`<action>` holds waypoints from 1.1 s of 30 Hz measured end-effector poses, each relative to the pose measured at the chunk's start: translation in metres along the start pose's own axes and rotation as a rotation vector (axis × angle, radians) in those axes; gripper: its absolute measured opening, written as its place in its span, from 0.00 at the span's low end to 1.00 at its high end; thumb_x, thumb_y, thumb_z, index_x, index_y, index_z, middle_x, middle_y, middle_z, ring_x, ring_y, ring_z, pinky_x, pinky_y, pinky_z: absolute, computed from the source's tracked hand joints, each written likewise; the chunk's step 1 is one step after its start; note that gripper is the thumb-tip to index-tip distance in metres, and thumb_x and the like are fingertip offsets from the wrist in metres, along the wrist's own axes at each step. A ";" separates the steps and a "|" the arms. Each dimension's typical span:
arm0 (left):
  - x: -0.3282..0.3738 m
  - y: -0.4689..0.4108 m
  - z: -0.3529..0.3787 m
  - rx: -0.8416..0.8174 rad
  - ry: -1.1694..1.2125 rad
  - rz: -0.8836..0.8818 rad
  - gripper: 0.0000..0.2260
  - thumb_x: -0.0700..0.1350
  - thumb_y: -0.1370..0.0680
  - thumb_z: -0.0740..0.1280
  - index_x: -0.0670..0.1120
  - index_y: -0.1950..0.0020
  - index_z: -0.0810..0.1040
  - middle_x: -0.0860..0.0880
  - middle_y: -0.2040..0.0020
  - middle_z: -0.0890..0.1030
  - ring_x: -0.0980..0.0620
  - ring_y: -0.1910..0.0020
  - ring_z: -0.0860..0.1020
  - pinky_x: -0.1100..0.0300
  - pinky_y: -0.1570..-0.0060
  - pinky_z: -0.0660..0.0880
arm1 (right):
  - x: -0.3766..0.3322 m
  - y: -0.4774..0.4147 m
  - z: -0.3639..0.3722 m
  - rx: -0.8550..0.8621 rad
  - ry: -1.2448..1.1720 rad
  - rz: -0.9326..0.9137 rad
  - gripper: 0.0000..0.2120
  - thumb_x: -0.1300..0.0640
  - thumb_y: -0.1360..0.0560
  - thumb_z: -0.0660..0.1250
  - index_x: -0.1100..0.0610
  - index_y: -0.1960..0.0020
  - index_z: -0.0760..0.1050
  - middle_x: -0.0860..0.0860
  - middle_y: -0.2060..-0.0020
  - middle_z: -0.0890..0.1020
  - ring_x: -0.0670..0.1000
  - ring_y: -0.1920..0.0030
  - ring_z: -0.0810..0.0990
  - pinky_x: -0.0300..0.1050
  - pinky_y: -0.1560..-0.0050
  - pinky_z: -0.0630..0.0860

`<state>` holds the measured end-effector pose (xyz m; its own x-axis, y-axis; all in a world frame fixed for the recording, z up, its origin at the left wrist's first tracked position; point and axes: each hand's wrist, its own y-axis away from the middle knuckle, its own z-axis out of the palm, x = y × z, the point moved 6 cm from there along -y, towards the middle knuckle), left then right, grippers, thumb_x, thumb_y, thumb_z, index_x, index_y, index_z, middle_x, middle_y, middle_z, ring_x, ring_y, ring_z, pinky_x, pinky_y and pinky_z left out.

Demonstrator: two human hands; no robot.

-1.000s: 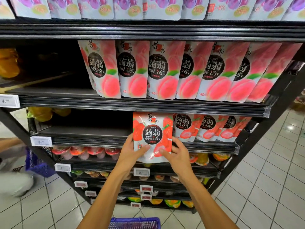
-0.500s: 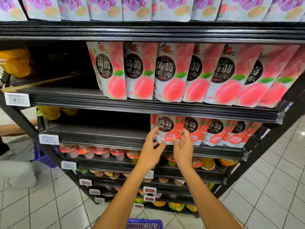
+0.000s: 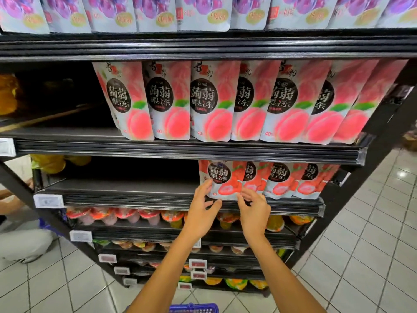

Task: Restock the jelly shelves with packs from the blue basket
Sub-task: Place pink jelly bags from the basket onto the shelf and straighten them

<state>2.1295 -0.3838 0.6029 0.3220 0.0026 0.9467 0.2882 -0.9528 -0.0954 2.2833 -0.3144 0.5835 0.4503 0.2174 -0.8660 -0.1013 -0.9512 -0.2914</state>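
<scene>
Head view: strawberry jelly pack point(image 3: 222, 179) stands upright on the third shelf point(image 3: 126, 190), base at the front lip, leftmost of a row of like packs point(image 3: 282, 179) that overlap rightward toward the shelf's end. Left grip point(image 3: 200, 213) open, fingers spread, index tip touching the pack's left edge low down. Right grip point(image 3: 255, 213) open too, fingers loosely bent, tips at the pack's lower right corner; contact there is blurred, cannot tell. Neither grip wraps the pack. From the pack's left edge, dark shelf deck runs leftward to yellow packs point(image 3: 48, 163) at the far end, with a price tag point(image 3: 48, 201) on the lip there. Shelf above hangs close over the pack tops and carries peach packs point(image 3: 212, 102); purple packs point(image 3: 203, 12) sit on the top tier. Jelly cups point(image 3: 126, 215) line the tier just below both wrists. Blue basket point(image 3: 194, 308) rim shows at the bottom edge, between the forearms. Another person point(image 3: 22, 245) crouches at left on the tiled floor point(image 3: 361, 256).
</scene>
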 end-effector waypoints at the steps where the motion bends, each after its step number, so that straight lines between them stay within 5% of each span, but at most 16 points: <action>1: -0.001 -0.001 0.002 0.000 -0.004 0.008 0.26 0.40 0.19 0.65 0.51 0.23 0.61 0.57 0.28 0.62 0.74 0.36 0.65 0.77 0.43 0.69 | 0.001 0.000 -0.002 -0.001 -0.024 -0.007 0.08 0.59 0.26 0.73 0.54 0.47 0.83 0.49 0.56 0.83 0.45 0.57 0.81 0.26 0.47 0.70; 3: -0.003 -0.002 0.004 0.002 -0.009 0.020 0.27 0.40 0.20 0.65 0.52 0.23 0.61 0.58 0.27 0.61 0.75 0.35 0.64 0.76 0.43 0.70 | 0.004 0.001 -0.011 0.046 -0.089 -0.010 0.08 0.57 0.25 0.72 0.52 0.46 0.81 0.46 0.57 0.82 0.44 0.58 0.80 0.38 0.51 0.76; 7: -0.006 -0.002 0.005 0.022 0.010 0.043 0.26 0.39 0.20 0.65 0.53 0.24 0.62 0.56 0.25 0.61 0.73 0.33 0.64 0.72 0.40 0.71 | 0.019 -0.003 -0.031 0.232 -0.225 0.102 0.11 0.54 0.23 0.69 0.58 0.43 0.77 0.38 0.65 0.80 0.43 0.66 0.77 0.32 0.59 0.72; 10: -0.007 -0.002 0.005 0.030 0.029 0.049 0.26 0.38 0.20 0.65 0.53 0.25 0.63 0.55 0.25 0.62 0.73 0.33 0.64 0.73 0.41 0.71 | 0.026 -0.009 -0.035 0.228 -0.148 0.175 0.10 0.50 0.22 0.68 0.54 0.44 0.79 0.42 0.71 0.80 0.46 0.67 0.79 0.39 0.65 0.70; 14: -0.007 -0.003 0.008 0.027 0.048 0.049 0.25 0.39 0.20 0.65 0.55 0.26 0.63 0.55 0.25 0.62 0.78 0.36 0.64 0.77 0.44 0.70 | 0.030 -0.013 -0.042 0.232 -0.034 0.222 0.08 0.46 0.21 0.66 0.48 0.50 0.81 0.43 0.69 0.82 0.46 0.68 0.79 0.35 0.69 0.62; 19: -0.006 -0.003 0.008 -0.002 0.045 0.051 0.25 0.39 0.20 0.65 0.59 0.27 0.62 0.55 0.23 0.60 0.78 0.36 0.64 0.77 0.43 0.69 | 0.037 -0.012 -0.058 0.297 -0.023 0.309 0.09 0.45 0.21 0.64 0.49 0.49 0.81 0.40 0.71 0.76 0.48 0.65 0.76 0.41 0.65 0.63; 23: -0.004 -0.001 0.007 -0.051 0.073 0.044 0.25 0.39 0.20 0.65 0.63 0.30 0.64 0.57 0.22 0.58 0.65 0.27 0.62 0.78 0.43 0.68 | 0.035 -0.008 -0.062 0.274 -0.059 0.301 0.08 0.46 0.20 0.64 0.48 0.48 0.80 0.42 0.69 0.79 0.48 0.63 0.78 0.38 0.67 0.59; 28: 0.000 0.001 0.009 -0.093 0.079 0.016 0.26 0.39 0.20 0.65 0.60 0.28 0.63 0.56 0.21 0.56 0.62 0.26 0.60 0.82 0.45 0.66 | 0.037 0.001 -0.055 0.237 -0.164 0.311 0.12 0.46 0.20 0.64 0.49 0.41 0.78 0.43 0.68 0.83 0.50 0.64 0.82 0.47 0.64 0.77; 33: 0.003 -0.001 0.017 -0.176 0.097 -0.019 0.26 0.41 0.20 0.66 0.60 0.27 0.62 0.58 0.21 0.54 0.62 0.27 0.60 0.83 0.46 0.64 | 0.039 0.010 -0.047 0.219 -0.277 0.360 0.16 0.50 0.20 0.65 0.51 0.34 0.75 0.47 0.66 0.85 0.51 0.59 0.83 0.56 0.52 0.80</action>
<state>2.1456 -0.3781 0.6009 0.2268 -0.0004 0.9739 0.1282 -0.9913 -0.0303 2.3414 -0.3252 0.5657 0.1035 -0.0375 -0.9939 -0.4040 -0.9147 -0.0075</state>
